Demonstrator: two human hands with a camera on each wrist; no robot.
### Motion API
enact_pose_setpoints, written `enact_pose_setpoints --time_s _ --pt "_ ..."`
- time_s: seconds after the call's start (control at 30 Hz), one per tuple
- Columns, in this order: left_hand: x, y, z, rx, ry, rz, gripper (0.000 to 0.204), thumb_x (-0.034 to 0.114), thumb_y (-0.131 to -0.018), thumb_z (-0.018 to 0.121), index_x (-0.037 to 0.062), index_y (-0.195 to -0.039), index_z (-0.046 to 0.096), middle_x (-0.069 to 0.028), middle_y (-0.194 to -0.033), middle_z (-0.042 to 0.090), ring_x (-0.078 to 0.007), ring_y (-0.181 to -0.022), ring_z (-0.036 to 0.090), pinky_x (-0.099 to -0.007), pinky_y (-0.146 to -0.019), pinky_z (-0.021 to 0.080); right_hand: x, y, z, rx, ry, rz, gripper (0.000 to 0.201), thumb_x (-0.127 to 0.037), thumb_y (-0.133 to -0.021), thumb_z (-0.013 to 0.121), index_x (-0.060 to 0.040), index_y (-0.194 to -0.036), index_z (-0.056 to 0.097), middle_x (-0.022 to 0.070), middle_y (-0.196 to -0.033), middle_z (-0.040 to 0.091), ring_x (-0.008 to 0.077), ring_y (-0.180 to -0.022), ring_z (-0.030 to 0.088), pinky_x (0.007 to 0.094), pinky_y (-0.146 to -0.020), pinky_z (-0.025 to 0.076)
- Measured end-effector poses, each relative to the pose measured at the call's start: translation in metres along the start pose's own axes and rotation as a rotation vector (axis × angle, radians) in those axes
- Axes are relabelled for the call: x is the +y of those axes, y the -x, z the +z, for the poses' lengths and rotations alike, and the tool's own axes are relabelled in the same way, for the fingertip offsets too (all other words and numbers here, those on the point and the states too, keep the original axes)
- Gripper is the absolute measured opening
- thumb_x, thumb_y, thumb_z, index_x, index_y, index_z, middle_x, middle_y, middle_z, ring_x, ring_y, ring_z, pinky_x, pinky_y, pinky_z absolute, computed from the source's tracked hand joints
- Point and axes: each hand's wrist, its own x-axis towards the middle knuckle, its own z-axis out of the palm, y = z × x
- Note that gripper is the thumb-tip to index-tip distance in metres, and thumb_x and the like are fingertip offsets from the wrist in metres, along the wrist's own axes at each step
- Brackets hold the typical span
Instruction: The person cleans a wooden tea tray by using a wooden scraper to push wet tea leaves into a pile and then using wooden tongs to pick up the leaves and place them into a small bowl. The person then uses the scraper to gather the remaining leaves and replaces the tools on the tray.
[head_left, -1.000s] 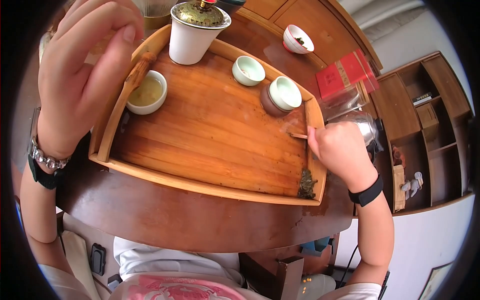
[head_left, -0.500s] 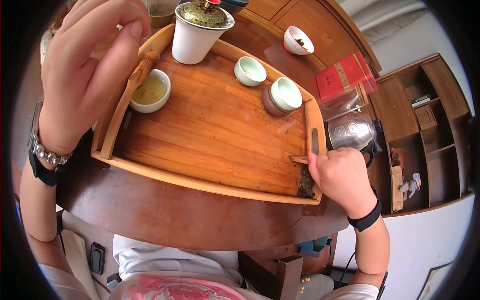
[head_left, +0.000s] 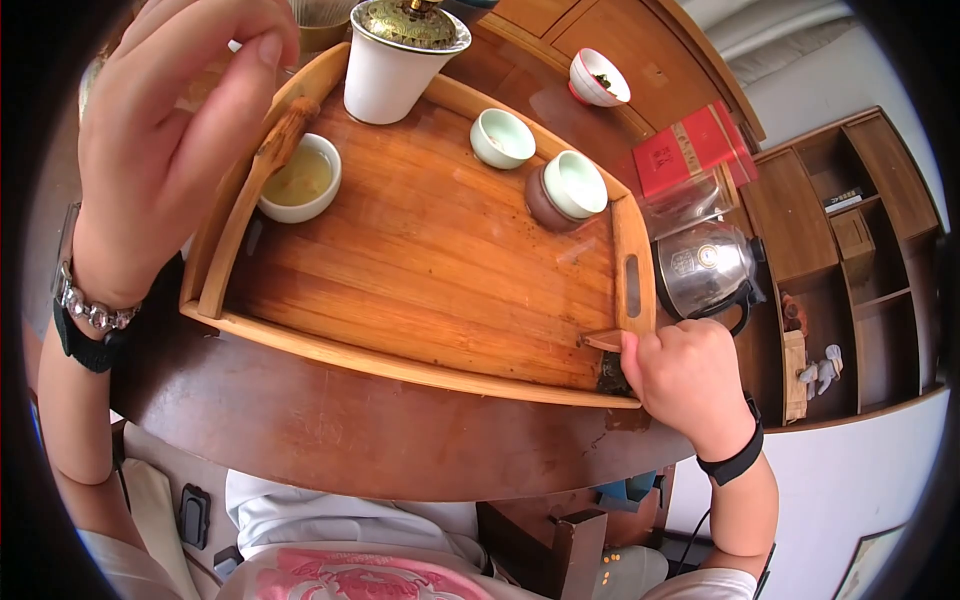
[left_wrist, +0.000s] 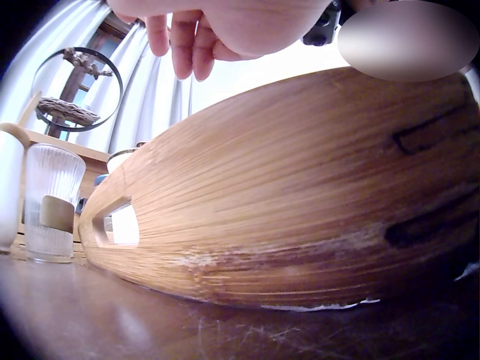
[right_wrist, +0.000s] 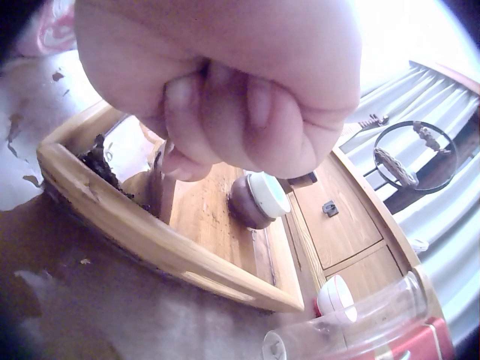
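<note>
My right hand [head_left: 690, 380] grips a short, flat wooden tea tool [head_left: 600, 340] in a fist, over the near right corner of the wooden tea tray [head_left: 430, 290]. The tool's tip points left into the tray. A clump of wet dark tea leaves [right_wrist: 97, 161] lies in that corner, close to the tool and partly hidden by it in the head view. My left hand [head_left: 180, 130] hovers above the tray's left end with loosely bent fingers and holds nothing. Below it are a cup of pale tea [head_left: 300, 213] and a knobbed wooden stick [head_left: 290, 130].
A white lidded cup [head_left: 385, 85] stands at the tray's back left. Farther right are a pale green cup [head_left: 503, 138] and another [head_left: 575, 185] on a brown base. Outside the tray are a red box [head_left: 690, 150], a steel kettle [head_left: 700, 265] and a bowl [head_left: 600, 78] with leaves.
My right hand has moved toward me along the tray's right side with the tea tool, reaching the leaves in the corner. My left hand has barely moved.
</note>
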Motion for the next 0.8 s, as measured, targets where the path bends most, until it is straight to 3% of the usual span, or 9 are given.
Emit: enact_pose_setpoints --time_s 0.37,0.47,0.53,0.57,0.6,0.7,0.8 --pt "-0.004 0.002 0.001 -0.032 0.004 -0.002 0.011 -0.005 -0.09 0.045 -0.0052 -0.086 0.055 -0.0157 -0.094 0.058 -0.0326 -0.113 0.054 -0.0387 -0.101 0.039 -0.001 0.013 -0.001 0.032 -0.043 0.009 0.033 -0.017 -0.08 0.068 -0.0105 -0.053 0.049 0.0054 -0.05 0.046 0.0233 -0.045 0.049 0.036 -0.045 0.038" --pt "-0.005 0.003 0.0 -0.05 0.006 -0.004 0.012 -0.005 -0.091 0.044 -0.0054 -0.086 0.055 -0.0157 -0.095 0.058 -0.0326 -0.114 0.054 -0.0387 -0.101 0.038 0.004 0.012 -0.002 0.033 -0.096 0.082 0.024 -0.016 -0.079 0.069 -0.0075 -0.061 0.055 0.0063 -0.053 0.049 0.0253 -0.049 0.052 0.0367 -0.047 0.041" --pt "-0.006 0.003 0.0 -0.068 0.008 -0.003 0.012 -0.005 -0.091 0.044 -0.0054 -0.086 0.055 -0.0157 -0.095 0.058 -0.0326 -0.114 0.054 -0.0386 -0.102 0.038 0.004 0.01 0.004 0.169 -0.428 0.318 0.015 -0.016 -0.08 0.069 -0.0051 -0.075 0.061 0.0084 -0.058 0.055 0.0294 -0.054 0.056 0.0367 -0.05 0.045" --pt "-0.008 0.003 -0.001 -0.079 0.011 -0.001 0.012 -0.005 -0.091 0.044 -0.0055 -0.086 0.055 -0.0157 -0.095 0.058 -0.0326 -0.114 0.054 -0.0386 -0.102 0.038 0.005 0.012 0.002 0.12 -0.569 0.44 0.016 -0.013 -0.08 0.073 -0.0029 -0.084 0.061 0.007 -0.064 0.059 0.0221 -0.057 0.059 0.0306 -0.054 0.047" --pt "-0.01 0.003 -0.002 -0.09 0.014 -0.001 0.012 -0.005 -0.091 0.044 -0.0055 -0.086 0.055 -0.0157 -0.095 0.058 -0.0326 -0.114 0.054 -0.0386 -0.102 0.038 0.006 0.013 0.002 0.121 -0.571 0.448 0.016 -0.013 -0.08 0.073 -0.0029 -0.084 0.061 0.007 -0.064 0.059 0.0221 -0.057 0.059 0.0306 -0.054 0.047" --pt "-0.013 0.005 -0.001 -0.106 0.006 -0.044 0.014 -0.004 -0.092 0.043 -0.006 -0.087 0.056 -0.0161 -0.096 0.057 -0.0326 -0.117 0.052 -0.0388 -0.102 0.038 0.01 0.012 0.007 0.193 -1.023 0.728 0.025 -0.004 -0.074 0.08 -0.0008 -0.081 0.057 -0.0005 -0.07 0.056 0.0042 -0.066 0.05 0.0209 -0.06 0.045" --pt "-0.019 0.012 0.0 -0.137 -0.016 -0.092 0.017 -0.002 -0.095 0.041 -0.0063 -0.089 0.056 -0.0164 -0.101 0.057 -0.0321 -0.125 0.048 -0.0392 -0.103 0.038 0.013 0.013 0.019 0.229 -1.15 0.686 0.027 -0.004 -0.072 0.082 -0.0016 -0.08 0.057 -0.0012 -0.072 0.057 0.0043 -0.069 0.052 0.0213 -0.063 0.046"
